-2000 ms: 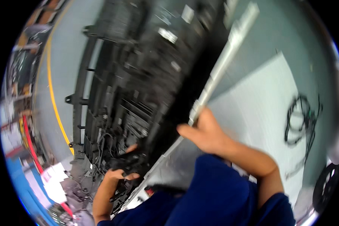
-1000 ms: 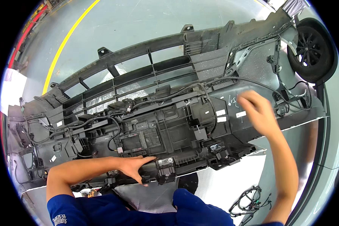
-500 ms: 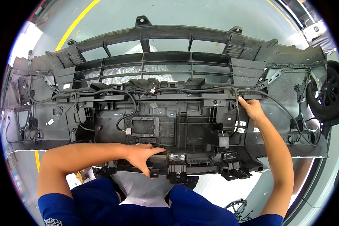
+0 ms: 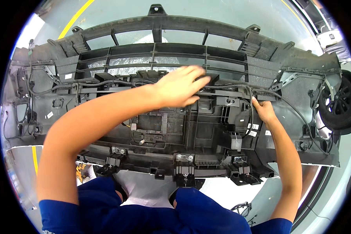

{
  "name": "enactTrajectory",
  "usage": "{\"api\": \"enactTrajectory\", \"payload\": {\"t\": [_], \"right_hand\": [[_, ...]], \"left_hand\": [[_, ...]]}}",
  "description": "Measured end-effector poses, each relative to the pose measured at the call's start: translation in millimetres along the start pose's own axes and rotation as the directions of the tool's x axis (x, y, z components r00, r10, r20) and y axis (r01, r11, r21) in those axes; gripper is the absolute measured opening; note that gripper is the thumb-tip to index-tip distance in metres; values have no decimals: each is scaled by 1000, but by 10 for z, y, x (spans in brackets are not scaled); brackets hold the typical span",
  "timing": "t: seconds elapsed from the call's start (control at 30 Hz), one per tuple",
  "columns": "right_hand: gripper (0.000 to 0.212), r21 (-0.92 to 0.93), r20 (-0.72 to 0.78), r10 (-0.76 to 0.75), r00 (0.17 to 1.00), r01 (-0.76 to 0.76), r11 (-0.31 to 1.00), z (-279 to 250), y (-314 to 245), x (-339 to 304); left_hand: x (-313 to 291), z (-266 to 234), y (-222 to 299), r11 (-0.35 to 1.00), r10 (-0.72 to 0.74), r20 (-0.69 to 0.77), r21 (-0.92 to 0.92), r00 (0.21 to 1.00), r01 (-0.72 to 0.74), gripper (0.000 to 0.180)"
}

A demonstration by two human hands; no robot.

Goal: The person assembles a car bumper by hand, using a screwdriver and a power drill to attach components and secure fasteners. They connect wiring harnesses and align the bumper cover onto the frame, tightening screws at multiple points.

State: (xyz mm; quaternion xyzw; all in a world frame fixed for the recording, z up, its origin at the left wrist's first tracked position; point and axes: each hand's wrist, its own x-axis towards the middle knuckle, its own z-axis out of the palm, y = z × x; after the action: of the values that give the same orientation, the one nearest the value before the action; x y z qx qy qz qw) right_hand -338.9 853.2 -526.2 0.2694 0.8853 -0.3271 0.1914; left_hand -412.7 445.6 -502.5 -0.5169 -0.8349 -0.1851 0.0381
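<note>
A large black car bumper (image 4: 206,134) lies with its inner side up in front of me. A black wiring harness (image 4: 296,113) runs across its width. My left hand (image 4: 183,86) is over the middle of the bumper, fingers spread and slightly blurred, covering part of the harness. Whether it touches anything I cannot tell. My right hand (image 4: 264,110) is closed at the harness right of centre, its thumb against the cable and its other fingers mostly hidden. A pale connector (image 4: 133,126) hangs by the square opening, with another small plug (image 4: 142,142) below it.
A car wheel (image 4: 339,99) stands close to the bumper's right end. Loose cables (image 4: 243,209) lie on the floor near my legs. Metal brackets (image 4: 184,158) stick out along the bumper's near edge. A yellow line (image 4: 76,18) marks the floor beyond.
My left hand has lifted from the bumper's near edge and moved forward and right to its middle, uncovering the small plug. My right hand stays at the same part of the harness.
</note>
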Motion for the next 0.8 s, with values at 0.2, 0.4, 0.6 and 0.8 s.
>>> {"api": "enactTrajectory", "payload": {"t": [0.2,0.4,0.6,0.8], "right_hand": [[69,61,2,-30,1000,30,998,87,-140,-42],[68,13,-77,-42,996,43,999,112,130,89],[66,236,-72,6,997,12,972,229,-20,-47],[53,-102,-70,-339,938,331,938,180,4,-117]], "left_hand": [[-33,554,-220,968,22,-8,252,1000,-20,53],[157,900,8,951,-94,-305,255,948,177,53],[125,917,-164,932,-19,-258,345,966,110,54],[131,944,-220,933,34,-347,348,937,95,54]]}}
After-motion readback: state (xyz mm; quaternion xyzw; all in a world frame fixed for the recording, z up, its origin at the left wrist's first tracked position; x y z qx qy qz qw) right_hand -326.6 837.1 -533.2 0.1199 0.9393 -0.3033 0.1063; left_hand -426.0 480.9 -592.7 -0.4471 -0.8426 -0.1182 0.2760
